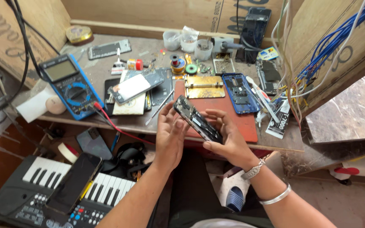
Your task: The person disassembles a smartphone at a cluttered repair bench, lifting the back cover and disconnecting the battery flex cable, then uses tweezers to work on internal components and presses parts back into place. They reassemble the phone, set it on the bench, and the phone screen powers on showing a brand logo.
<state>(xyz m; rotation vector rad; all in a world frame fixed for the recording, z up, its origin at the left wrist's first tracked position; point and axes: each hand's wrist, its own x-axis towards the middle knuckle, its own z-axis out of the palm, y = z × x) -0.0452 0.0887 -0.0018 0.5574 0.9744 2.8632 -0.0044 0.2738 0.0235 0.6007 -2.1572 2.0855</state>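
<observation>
Both hands hold 1 opened phone (198,119) tilted in the air, just above the near edge of the surface (106,69) and over a red mat (237,118). The left hand (168,137) has its grip clenched on the phone's lower left side, thumb on top. The right hand (229,141) is grasping the lower right end, fingers curled under it. Left of the mat lie a blue multimeter (69,84) with a red lead (115,124), a stack of phone parts (134,90) and tweezers (159,107). A blue phone shell (238,93) lies beside the mat on the right. Below the surface, a keyboard (47,185) carries a dark phone (73,183).
</observation>
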